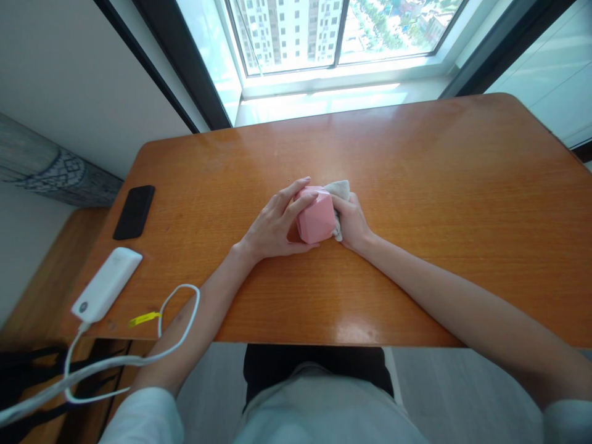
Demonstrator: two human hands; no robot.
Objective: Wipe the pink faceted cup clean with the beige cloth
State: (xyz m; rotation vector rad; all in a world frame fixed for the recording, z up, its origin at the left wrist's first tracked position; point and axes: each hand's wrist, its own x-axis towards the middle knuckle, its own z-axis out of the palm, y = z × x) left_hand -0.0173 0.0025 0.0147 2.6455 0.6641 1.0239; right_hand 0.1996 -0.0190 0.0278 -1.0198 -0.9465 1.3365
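- One pink block (316, 215) with many flat sides sits near the middle of the tabletop (430, 185), and it is held up close between the two hands.
- One left hand (272, 223) grips the pink block, with its fingers curled over the top and its thumb along the near side.
- One right hand (351, 222) is closed on a cloth (338, 190) and presses it to the right side of the block.
- One cloth, pale and soft, pokes out above and below the right hand.
- One black phone (134, 212) lies face up near the far left edge of the tabletop.
- One white power bank (106, 285) lies near the left edge, just below the phone.
- One white cable (181, 295) runs from the power bank, loops past the left arm and hangs off the edge.
- One small yellow tag (144, 319) lies on the tabletop by the cable.
- The tabletop is orange wood and shiny.
- One big window (291, 37) stands past the far edge, with tall buildings and trees outside.
- One gray curtain (50, 166) hangs bunched up at the left.
- One person sits at the near edge in a white shirt (324, 410).
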